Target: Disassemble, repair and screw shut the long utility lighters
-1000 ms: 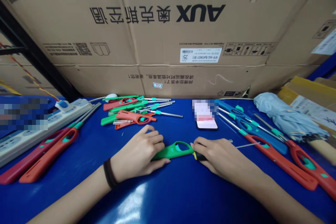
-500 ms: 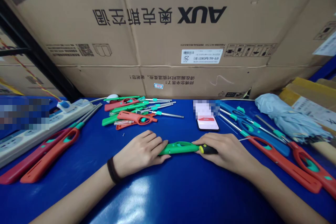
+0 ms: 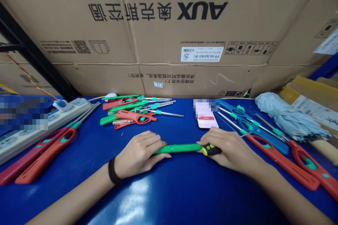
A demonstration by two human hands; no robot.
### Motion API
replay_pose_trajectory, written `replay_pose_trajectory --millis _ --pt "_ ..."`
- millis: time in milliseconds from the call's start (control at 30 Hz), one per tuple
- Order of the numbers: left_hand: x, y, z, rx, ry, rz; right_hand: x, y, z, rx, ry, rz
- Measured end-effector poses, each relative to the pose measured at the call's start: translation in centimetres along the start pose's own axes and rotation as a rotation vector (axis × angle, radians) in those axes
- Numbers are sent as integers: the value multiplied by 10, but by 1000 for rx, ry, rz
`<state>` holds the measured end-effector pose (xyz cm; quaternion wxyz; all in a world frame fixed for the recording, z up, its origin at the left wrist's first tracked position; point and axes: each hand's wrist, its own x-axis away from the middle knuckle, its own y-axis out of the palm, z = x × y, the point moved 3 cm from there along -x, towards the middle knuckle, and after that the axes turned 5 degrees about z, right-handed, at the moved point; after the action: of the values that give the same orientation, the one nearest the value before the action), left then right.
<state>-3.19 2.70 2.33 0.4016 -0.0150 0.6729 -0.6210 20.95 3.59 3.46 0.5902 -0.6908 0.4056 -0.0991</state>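
The green grill lighter (image 3: 179, 148) has rolled onto its edge.

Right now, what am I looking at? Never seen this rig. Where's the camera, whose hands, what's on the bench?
There's no machine here. One camera worn on a person's head looks forward and down at their own two bare hands. The left hand grips a green long-nosed utility lighter. The right hand holds a black-and-yellow handle, probably a screwdriver, close against the lighter's end. The blue bench also carries a heap of red and green lighters, long orange-red lighters, a phone, a power strip and a folded light-blue umbrella. A large AUX cardboard box stands behind.
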Motion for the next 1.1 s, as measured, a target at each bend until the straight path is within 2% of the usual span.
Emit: replay_pose_trajectory --millis 267,400,467,600,700,867,1000,1100 --pt "1 -1 -2 98 -35 27 2 -1 -1 -5 -48 36" --pt "2 -4 -14 173 -185 118 -1 -3 0 -66 25 40" --pt "2 -6 -19 139 -204 124 0 -2 2 -84 86 18" --pt "1 -7 -21 13 -98 105 2 1 8 -104 187 12" --pt "1 -8 -20 -66 -53 97 2 3 10 -107 203 14" --pt "-1 -10 -15 -50 -17 111 2 5 10 -63 149 1" --pt "-2 -11 -13 -20 29 152 3 3 9 -35 105 48" --pt "-1 -9 -14 -6 39 129 2 0 6 -19 21 88"
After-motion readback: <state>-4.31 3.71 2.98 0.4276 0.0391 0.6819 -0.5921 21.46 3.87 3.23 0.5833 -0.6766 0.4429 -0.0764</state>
